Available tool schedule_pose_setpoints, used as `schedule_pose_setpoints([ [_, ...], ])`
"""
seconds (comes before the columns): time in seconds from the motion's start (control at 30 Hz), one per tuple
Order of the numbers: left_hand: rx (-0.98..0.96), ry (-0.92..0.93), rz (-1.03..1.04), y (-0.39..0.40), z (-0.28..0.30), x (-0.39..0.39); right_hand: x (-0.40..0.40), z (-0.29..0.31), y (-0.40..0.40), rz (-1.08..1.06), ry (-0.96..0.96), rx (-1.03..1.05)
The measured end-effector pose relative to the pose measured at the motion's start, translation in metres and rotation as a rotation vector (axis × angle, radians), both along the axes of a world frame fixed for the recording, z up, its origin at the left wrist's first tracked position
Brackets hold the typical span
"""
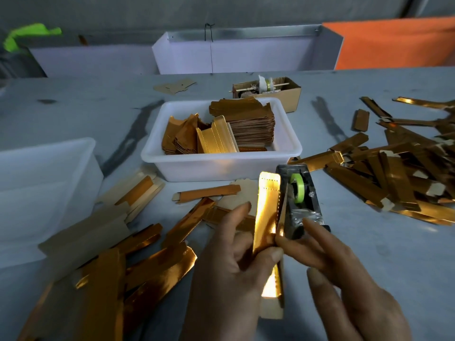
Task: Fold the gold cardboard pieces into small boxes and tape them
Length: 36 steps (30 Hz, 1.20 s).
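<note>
A long, narrow gold cardboard piece (267, 210) stands on end in front of me, partly folded. My left hand (229, 274) grips its middle, thumb across the front and fingers behind. My right hand (344, 271) pinches the same piece at its right edge, with its other fingers extended. Just behind the piece sits a black tape dispenser (300, 200) carrying a green tape roll (297, 187). A white tub (221, 139) behind it holds stacks of flat gold pieces.
Folded gold boxes (398, 178) lie piled at the right. Loose gold pieces (138, 257) are scattered at the left front beside another white bin (44, 190). A brown carton (273, 91) and white bins (236, 55) stand at the back of the grey table.
</note>
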<state>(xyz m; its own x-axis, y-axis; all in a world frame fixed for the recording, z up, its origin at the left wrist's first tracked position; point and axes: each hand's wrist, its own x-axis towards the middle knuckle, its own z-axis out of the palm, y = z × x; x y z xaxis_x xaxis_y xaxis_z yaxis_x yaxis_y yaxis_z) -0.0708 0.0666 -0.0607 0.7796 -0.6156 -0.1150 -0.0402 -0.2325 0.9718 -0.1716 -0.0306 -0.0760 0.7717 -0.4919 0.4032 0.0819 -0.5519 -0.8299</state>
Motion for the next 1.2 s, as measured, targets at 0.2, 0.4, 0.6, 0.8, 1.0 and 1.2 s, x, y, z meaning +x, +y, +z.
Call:
schedule_pose_setpoints([
  [0.2, 0.019, 0.202, -0.057, -0.001, -0.003, 0.002, 0.006, 0.003, -0.03, -0.097, 0.091, 0.674],
  [0.4, 0.108, 0.104, -0.119, -0.005, -0.002, 0.0, 0.018, 0.008, -0.024, 0.032, 0.142, 0.74],
  [0.6, 0.094, 0.099, -0.165, -0.006, -0.003, -0.007, 0.022, 0.002, -0.018, -0.091, 0.072, 0.753],
  [0.8, 0.038, 0.335, -0.246, -0.004, -0.016, 0.0, 0.023, 0.007, -0.019, -0.144, 0.205, 0.755],
  [1.0, -0.057, 0.518, -0.178, -0.001, -0.035, 0.011, 0.014, 0.015, -0.07, -0.336, 0.246, 0.568],
  [1.2, -0.139, 0.536, -0.026, -0.016, -0.04, 0.012, 0.016, -0.004, -0.091, -0.284, 0.448, 0.485],
])
